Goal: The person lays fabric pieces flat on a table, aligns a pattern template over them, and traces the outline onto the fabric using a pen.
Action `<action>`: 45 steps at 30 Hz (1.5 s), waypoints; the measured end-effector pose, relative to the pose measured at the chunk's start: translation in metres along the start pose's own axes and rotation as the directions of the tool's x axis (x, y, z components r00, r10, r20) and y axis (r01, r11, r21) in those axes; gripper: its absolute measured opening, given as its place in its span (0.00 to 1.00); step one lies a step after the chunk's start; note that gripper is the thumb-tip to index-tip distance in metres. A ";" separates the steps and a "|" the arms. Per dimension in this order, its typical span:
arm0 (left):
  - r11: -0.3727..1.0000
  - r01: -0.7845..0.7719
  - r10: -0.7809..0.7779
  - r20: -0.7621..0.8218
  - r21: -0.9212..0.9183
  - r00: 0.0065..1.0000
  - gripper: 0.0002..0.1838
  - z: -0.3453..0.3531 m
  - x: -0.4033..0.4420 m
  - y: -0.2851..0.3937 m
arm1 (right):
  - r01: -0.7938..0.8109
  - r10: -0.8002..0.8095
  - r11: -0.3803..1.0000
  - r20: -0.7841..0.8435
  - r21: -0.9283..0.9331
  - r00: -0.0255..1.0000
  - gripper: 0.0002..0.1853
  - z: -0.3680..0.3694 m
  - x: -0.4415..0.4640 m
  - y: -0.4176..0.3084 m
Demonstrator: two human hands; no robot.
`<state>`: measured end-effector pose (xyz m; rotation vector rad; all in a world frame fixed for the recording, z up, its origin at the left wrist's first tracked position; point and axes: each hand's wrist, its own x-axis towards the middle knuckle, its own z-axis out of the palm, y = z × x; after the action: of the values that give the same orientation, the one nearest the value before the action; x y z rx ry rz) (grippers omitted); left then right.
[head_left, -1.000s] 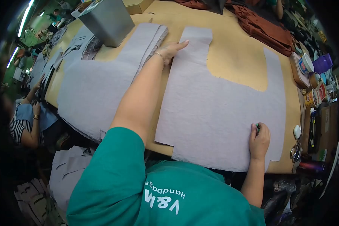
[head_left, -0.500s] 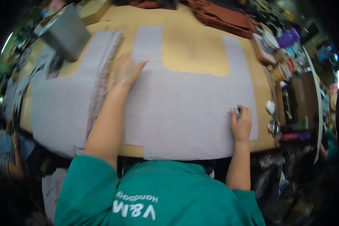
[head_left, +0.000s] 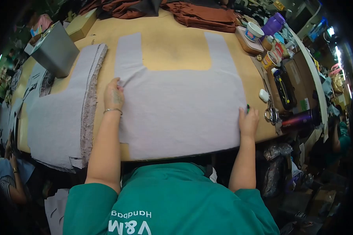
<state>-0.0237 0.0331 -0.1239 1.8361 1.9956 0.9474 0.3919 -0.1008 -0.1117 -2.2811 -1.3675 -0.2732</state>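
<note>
A light grey fabric piece (head_left: 180, 109) with two upper arms and a wide cutout between them lies on the table. My left hand (head_left: 114, 96) is at its left edge, fingers closed on the fabric, with creases running from the fingertips. At the right edge is my right hand (head_left: 248, 121), its fingers curled round a small green object (head_left: 248, 106) that is mostly hidden. Left of my left forearm lies a thick stack of similar grey fabric (head_left: 62, 117), its layered edges showing.
A grey metal block (head_left: 57, 51) stands on the left stack. Brown fabric (head_left: 204, 17) lies at the back. Along the right side are scissors (head_left: 270, 113), a white case (head_left: 264, 95), a dark tumbler (head_left: 300, 120) and tubs. A person (head_left: 15, 176) is at the far left.
My left hand has come down from the upper left arm of the fabric to its left edge, and its fingers have closed. My right hand has shifted to the right edge. The view has turned right.
</note>
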 end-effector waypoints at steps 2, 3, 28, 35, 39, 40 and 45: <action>0.986 0.010 -0.011 0.007 0.168 1.000 0.22 -0.005 0.019 -0.014 | 0.006 -0.006 1.000 -0.012 0.028 1.000 0.18 0.005 0.003 -0.010; 0.968 0.014 -0.016 0.005 0.251 1.000 0.23 -0.006 0.025 -0.016 | 0.011 -0.011 1.000 -0.018 0.021 1.000 0.18 0.005 0.003 -0.015; 0.738 -0.653 0.394 0.676 0.172 0.623 0.37 0.015 -0.121 0.139 | 0.181 0.697 -0.122 -0.045 0.976 0.715 0.27 -0.230 0.079 0.251; 0.719 -0.675 0.419 0.670 0.167 0.613 0.36 0.013 -0.125 0.138 | -0.091 0.249 -0.333 0.181 0.939 0.952 0.18 -0.241 0.137 0.399; 0.728 -0.669 0.425 0.665 0.152 0.614 0.36 0.013 -0.125 0.135 | 0.115 0.363 -0.242 -0.020 0.963 0.932 0.13 -0.248 0.150 0.410; 0.730 -0.667 0.428 0.662 0.149 0.616 0.35 0.014 -0.125 0.135 | 0.191 0.506 -0.281 -0.024 0.941 0.862 0.13 -0.254 0.145 0.383; 0.732 -0.669 0.446 0.649 0.132 0.616 0.34 0.015 -0.125 0.131 | 0.029 0.082 -0.538 0.018 0.842 0.996 0.21 -0.302 0.090 0.361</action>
<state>0.1082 -0.0846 -0.0821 2.6472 1.2506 0.0346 0.7704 -0.3200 0.0847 -0.4315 -0.6209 0.7748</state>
